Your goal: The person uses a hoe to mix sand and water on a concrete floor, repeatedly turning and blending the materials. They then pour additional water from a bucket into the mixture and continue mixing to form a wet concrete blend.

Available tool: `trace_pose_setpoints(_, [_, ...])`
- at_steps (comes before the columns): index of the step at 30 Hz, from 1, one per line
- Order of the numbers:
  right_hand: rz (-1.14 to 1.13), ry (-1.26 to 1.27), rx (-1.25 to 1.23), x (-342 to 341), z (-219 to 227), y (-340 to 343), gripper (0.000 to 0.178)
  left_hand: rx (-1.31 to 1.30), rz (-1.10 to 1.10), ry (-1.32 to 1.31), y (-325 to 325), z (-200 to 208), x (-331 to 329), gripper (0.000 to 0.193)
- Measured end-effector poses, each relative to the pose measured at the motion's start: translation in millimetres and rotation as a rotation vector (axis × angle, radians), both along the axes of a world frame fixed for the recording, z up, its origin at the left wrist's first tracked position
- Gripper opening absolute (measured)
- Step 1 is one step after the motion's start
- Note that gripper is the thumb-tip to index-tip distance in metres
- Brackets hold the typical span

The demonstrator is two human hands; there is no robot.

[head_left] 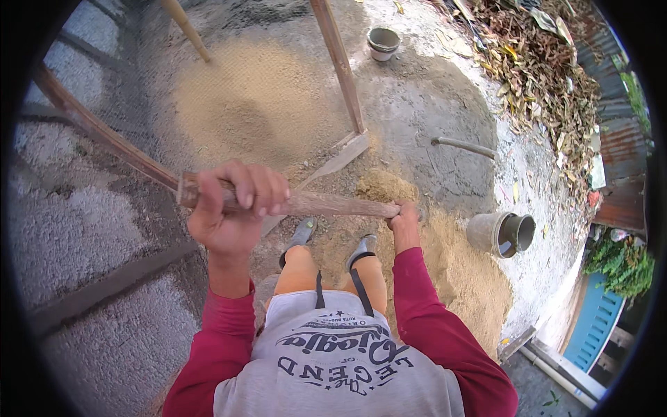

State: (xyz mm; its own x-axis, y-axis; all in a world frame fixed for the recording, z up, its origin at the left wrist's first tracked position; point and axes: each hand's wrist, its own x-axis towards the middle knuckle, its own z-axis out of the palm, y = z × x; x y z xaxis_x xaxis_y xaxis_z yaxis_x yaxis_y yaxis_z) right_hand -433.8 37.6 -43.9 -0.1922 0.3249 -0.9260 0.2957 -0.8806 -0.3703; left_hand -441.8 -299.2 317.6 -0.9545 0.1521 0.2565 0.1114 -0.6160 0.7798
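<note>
Both my hands grip a thick wooden tool handle (333, 203) that lies crosswise in front of my body. My left hand (236, 201) is wrapped over its butt end, thumb up. My right hand (405, 219) closes round it lower down, on the right. Just beyond that hand is a clump of damp sand (385, 185); whether it rests on the tool's head cannot be made out. Ahead stands a wooden-framed mesh screen (342, 66), with a mound of fine sand (243, 104) seen through its mesh.
More sand (462, 264) spreads at my right. A grey bucket (486, 233) lies there beside a darker one. Another bucket (383, 43) stands far ahead, past wet grey mortar (424, 104) with a curved handle (464, 146) across it. Dry leaves (535, 90) line the right side.
</note>
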Motion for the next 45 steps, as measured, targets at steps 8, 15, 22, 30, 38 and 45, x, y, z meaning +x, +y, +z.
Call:
trace_pose_setpoints(8, [0.512, 0.888, -0.228, -162, 332, -329, 0.013, -0.025, 0.523, 0.603, -260, 77, 191, 0.048])
trace_pose_setpoints(15, [0.49, 1.255, -0.148, -165, 401, -306, 0.015, 0.35, 0.904, 0.209, -278, -28, 197, 0.053])
trace_pose_setpoints(22, [0.31, 0.718, 0.14, -91, 279, -205, 0.014, -0.219, 1.645, -0.665, -265, -134, 155, 0.034])
trace_pose_setpoints(30, [-0.126, -0.173, 0.307, 75, 48, -9, 0.035, -2.047, 0.152, -0.635, -106, -128, 100, 0.055])
trace_pose_setpoints(38, [-0.12, -0.27, 0.267, 283, -112, 132, 0.038, -1.756, -1.256, -0.248, 80, -162, 116, 0.041])
trace_pose_setpoints(45, [-0.058, -0.391, 0.24, 270, -147, 146, 0.035, -1.77, -1.367, -0.356, 246, -199, 138, 0.031])
